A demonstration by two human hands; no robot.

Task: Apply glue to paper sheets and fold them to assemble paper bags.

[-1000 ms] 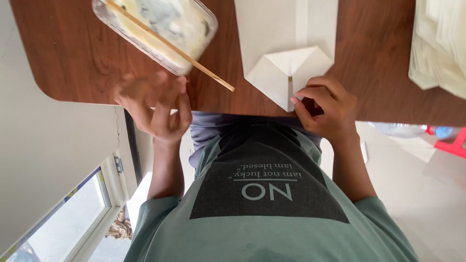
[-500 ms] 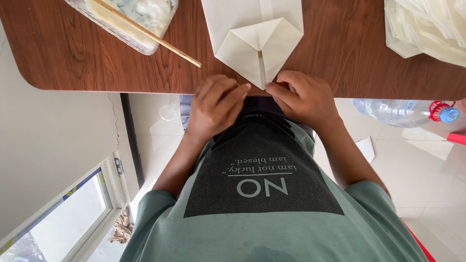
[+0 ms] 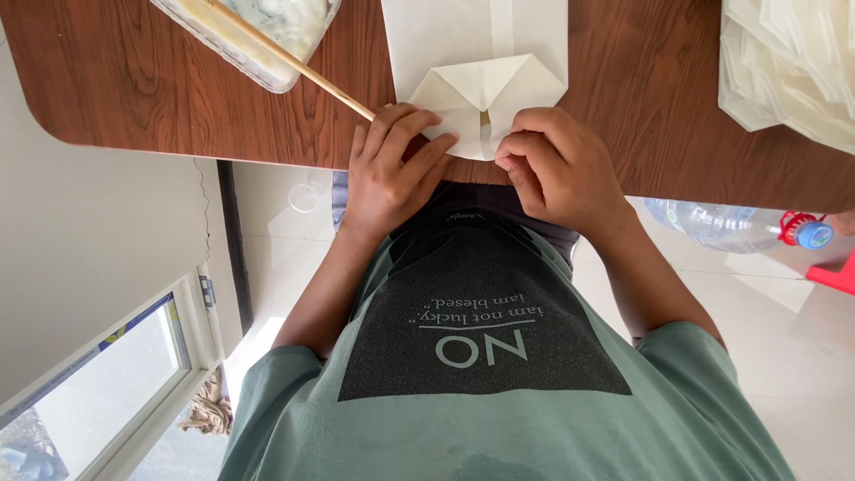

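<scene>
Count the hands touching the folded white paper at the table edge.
2. The left hand presses the folded white paper on its left flap; the right hand pinches its lower tip. No other hands are visible.

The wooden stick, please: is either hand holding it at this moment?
No; the wooden stick lies across the clear container, while the left hand and right hand press the folded white paper.

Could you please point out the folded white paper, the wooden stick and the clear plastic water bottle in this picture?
folded white paper (image 3: 485, 93): head view, on the triangular folded flap.
wooden stick (image 3: 298, 64): head view, mid-shaft, over the container's rim.
clear plastic water bottle (image 3: 712, 225): head view, on its clear body, below the table edge.
</scene>
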